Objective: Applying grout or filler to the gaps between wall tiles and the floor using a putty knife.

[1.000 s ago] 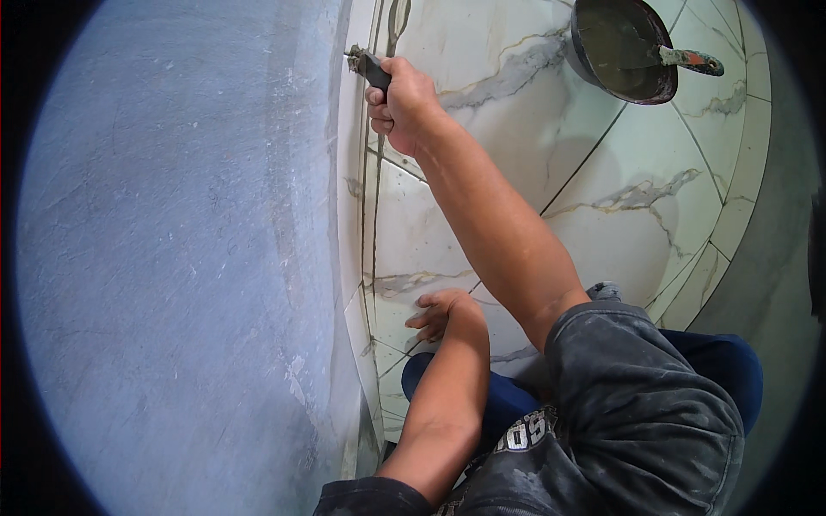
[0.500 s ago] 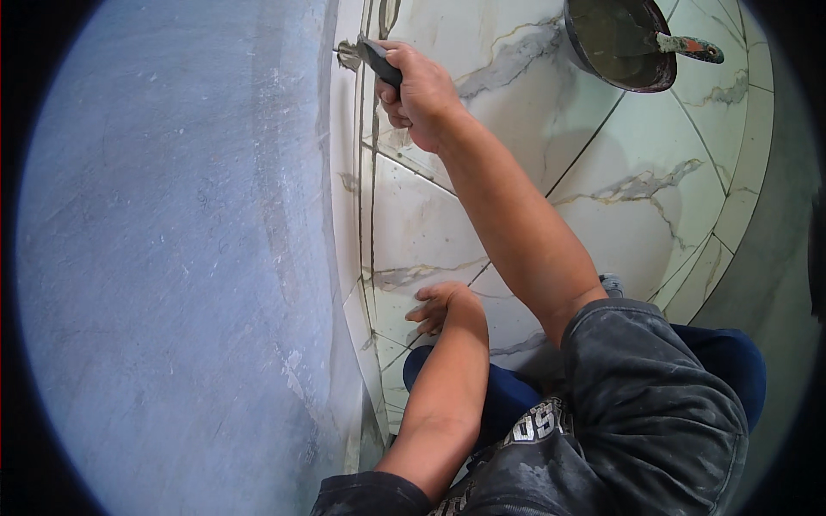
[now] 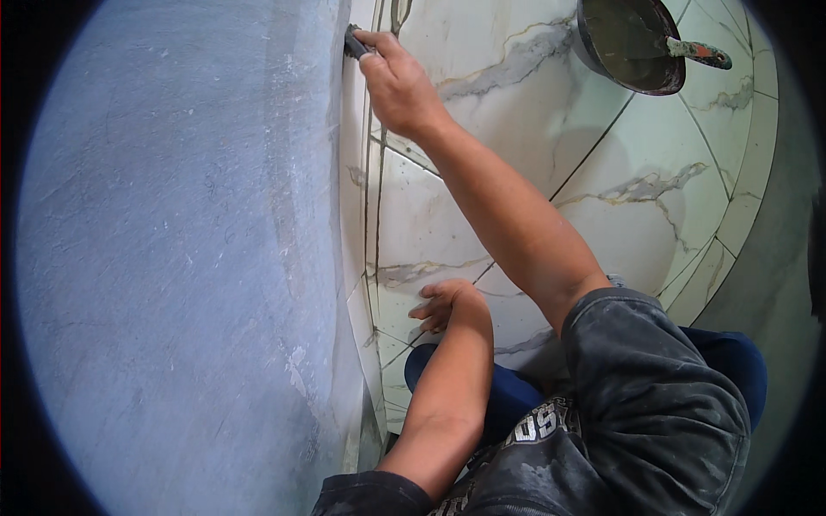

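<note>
My right hand (image 3: 400, 90) reaches up along the wall, closed around a dark grey grout spreader (image 3: 355, 45). Its tip meets the narrow marbled skirting tile (image 3: 354, 129) where that joins the blue-grey wall (image 3: 181, 215). Most of the spreader is hidden by my fingers. Dark grout lines run along the base of the skirting, beside the floor tiles (image 3: 426, 211). Lower down, near my knee, my left hand (image 3: 446, 303) hangs over the floor with its fingers loosely apart and nothing in them.
A dark bowl (image 3: 588, 41) of grey-brown wet mix stands on the tiles at the upper right. A putty knife (image 3: 705, 55) with a red and black handle leans in it, handle over the rim. My bent knees (image 3: 727, 365) are close beneath my arms.
My right hand has shifted slightly left with the spreader, from the grout patch on the skirting to its edge at the wall. My left hand is almost unmoved.
</note>
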The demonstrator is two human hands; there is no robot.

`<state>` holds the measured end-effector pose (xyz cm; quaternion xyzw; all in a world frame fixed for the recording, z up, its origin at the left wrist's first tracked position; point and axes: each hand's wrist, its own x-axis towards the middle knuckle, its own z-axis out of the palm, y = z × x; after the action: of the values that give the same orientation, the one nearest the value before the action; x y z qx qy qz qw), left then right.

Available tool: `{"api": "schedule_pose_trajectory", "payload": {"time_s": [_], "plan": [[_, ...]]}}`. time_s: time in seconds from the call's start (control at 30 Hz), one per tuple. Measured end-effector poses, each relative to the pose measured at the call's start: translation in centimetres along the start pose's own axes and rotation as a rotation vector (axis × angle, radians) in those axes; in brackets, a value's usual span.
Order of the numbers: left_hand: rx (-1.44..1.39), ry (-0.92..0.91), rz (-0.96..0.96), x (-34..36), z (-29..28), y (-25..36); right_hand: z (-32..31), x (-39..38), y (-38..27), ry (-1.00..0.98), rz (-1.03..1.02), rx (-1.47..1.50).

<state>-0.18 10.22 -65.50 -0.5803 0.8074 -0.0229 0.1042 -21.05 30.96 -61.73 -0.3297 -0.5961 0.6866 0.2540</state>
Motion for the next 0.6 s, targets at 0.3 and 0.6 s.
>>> {"api": "schedule_pose_trajectory", "payload": {"time_s": [0.3,0.6], "plan": [[0.046,-0.013,-0.012,0.5,0.2,-0.3,-1.1,0.8,0.1,-0.021,0.038,-0.028],[0.066,-0.052,-0.04,-0.4,-0.9,0.4,-1.4,0.4,0.3,-0.046,-0.036,-0.11]]}}
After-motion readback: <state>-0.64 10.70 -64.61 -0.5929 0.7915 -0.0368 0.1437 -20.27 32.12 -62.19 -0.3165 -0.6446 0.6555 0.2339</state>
